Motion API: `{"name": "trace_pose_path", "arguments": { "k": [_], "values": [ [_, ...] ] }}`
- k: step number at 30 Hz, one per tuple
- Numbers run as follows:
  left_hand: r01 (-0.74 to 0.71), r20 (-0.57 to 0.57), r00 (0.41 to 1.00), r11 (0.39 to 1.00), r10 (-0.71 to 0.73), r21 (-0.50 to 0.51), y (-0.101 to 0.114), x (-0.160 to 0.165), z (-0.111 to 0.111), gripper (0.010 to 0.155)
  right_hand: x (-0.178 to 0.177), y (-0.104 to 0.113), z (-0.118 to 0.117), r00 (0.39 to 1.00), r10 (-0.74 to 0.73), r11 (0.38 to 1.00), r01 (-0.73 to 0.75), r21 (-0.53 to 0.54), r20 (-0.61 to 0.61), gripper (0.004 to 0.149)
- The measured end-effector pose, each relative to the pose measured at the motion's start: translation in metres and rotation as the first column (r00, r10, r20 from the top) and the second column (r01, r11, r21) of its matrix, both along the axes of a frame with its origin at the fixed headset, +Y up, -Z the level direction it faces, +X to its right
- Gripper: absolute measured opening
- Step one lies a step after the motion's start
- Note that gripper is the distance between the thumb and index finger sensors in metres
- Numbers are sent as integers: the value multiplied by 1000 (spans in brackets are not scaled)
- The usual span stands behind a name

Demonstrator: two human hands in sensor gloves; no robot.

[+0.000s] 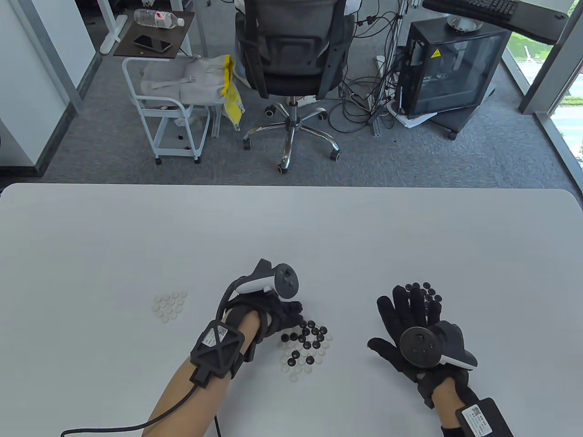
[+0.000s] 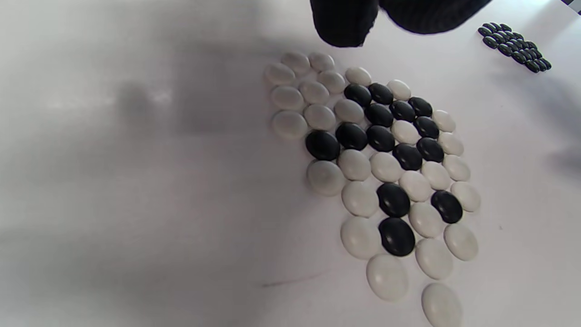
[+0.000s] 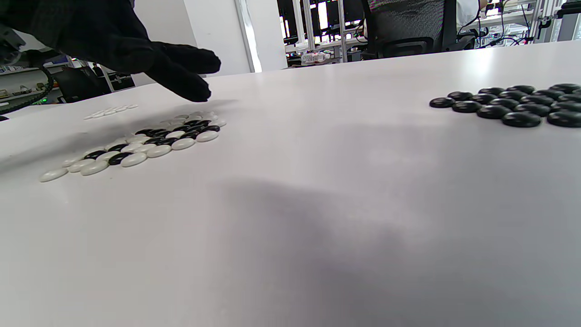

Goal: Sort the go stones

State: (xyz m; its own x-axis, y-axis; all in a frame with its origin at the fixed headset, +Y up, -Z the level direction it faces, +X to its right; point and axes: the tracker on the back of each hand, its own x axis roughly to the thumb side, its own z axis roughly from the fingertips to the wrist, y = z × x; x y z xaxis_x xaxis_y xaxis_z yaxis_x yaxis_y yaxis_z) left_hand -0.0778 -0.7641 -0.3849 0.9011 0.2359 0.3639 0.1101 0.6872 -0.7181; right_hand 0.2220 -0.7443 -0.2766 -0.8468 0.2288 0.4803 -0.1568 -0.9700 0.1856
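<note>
Table view shows the white desk from above with three groups of stones. A mixed patch of black and white stones lies near the middle front, a small cluster of white stones sits well apart to its left, and a cluster of black stones lies to the right, partly hidden under the right hand. That hand is spread flat with its fingers apart, an open grip holding nothing that can be seen; whether it touches the black cluster cannot be told from here. The left hand is at the far left edge of the mixed patch, its fingers curled downward; from this view its grip cannot be told as open or closed.

Left wrist view gives what the overhead picture blurs: the mixed patch is a flat single layer of stones lying edge to edge, whites mostly around the rim and blacks running through the middle. Two gloved fingertips hang above its far edge, and no stone is seen between them. The black cluster shows small in the upper right corner.

Right wrist view, low over the desk, shows the left hand raised above the mixed patch, fingers pointing down and clear of the stones. The black cluster lies at the right edge, and the white cluster is faint behind.
</note>
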Motion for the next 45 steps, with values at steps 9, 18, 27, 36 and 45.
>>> {"name": "trace_pose_path", "arguments": {
  "k": [9, 18, 27, 36, 45],
  "values": [
    [31, -255, 967, 999, -25, 17, -9, -35, -34, 67, 0, 1, 1, 1000, -5, 1000, 5, -3, -2, 85],
    [100, -504, 857, 994, -109, -45, 0, -130, -35, 67, 1, 0, 0, 1000, -8, 1000, 8, -5, -1, 85],
    [206, -583, 785, 976, -211, -76, 5, -180, -23, 68, 2, -1, -1, 1000, -6, 1000, 6, -6, 5, 85],
    [260, -604, 750, 960, -269, -104, 7, -194, -18, 68, 2, -2, -1, 1000, -5, 1000, 5, -9, 7, 85],
    [189, -525, 831, 981, -184, -45, 29, -168, -19, 69, 3, -2, -2, 1000, -4, 1000, 4, -15, 8, 85]
  ]
}}
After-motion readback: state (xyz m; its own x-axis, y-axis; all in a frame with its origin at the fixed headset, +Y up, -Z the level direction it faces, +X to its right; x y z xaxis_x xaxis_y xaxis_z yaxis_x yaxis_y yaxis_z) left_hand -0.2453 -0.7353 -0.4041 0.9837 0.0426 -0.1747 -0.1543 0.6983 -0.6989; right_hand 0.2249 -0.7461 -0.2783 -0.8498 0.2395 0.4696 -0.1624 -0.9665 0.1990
